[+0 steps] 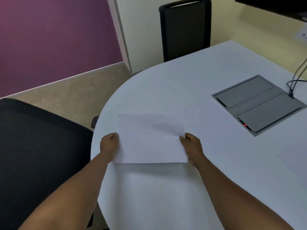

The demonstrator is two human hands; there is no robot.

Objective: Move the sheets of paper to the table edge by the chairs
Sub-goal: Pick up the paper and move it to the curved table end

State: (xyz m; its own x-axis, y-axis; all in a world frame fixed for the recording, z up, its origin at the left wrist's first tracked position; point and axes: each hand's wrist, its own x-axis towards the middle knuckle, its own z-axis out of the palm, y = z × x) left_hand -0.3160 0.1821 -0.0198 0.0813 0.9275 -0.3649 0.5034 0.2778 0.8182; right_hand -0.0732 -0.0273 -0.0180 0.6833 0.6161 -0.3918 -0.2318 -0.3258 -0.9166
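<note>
White sheets of paper (151, 138) are held just above the rounded end of the white table (182, 83), near its left edge. My left hand (109, 143) grips the paper's left side and my right hand (191, 144) pinches its right side. How many sheets there are I cannot tell. A black mesh chair (36, 155) stands close to the left of the table, and a second black chair (185, 27) stands at the far side.
A grey cable hatch (259, 103) with a small red light is set into the table at the right, with black cables (297, 77) running into it. Purple wall and beige carpet lie beyond the table's left edge.
</note>
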